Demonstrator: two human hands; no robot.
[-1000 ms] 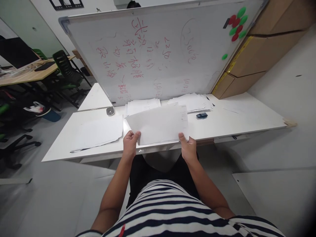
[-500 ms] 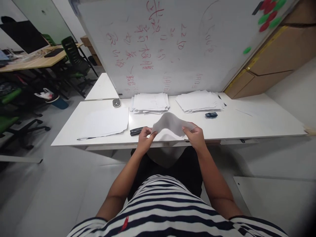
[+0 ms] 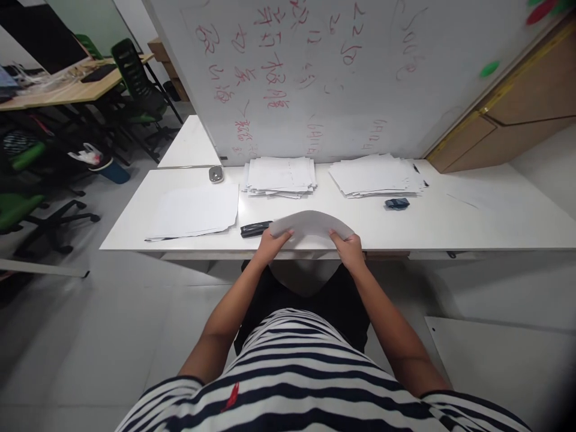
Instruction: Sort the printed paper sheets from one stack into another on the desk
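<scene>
A sheet of paper [image 3: 311,223] bows upward in the middle between my two hands at the table's near edge; whether it is one sheet or more I cannot tell. My left hand [image 3: 272,245] is closed on its left side, thumb on top. On the right side, my right hand [image 3: 348,247] pinches it the same way. Just beyond my left hand lies a black stapler [image 3: 255,229], partly covered by the paper's corner.
On the white table [image 3: 360,231] are a left paper stack [image 3: 193,210], a middle stack [image 3: 279,175], a right stack [image 3: 378,175], a dark blue small object [image 3: 396,204] and a grey rounded device [image 3: 216,174]. A whiteboard [image 3: 288,132] and cardboard boxes [image 3: 468,141] stand behind.
The paper has gone from a wavy, bent shape to a smoother, even arch. My hands have come slightly closer together, still holding it. The camera view has tilted down a little.
</scene>
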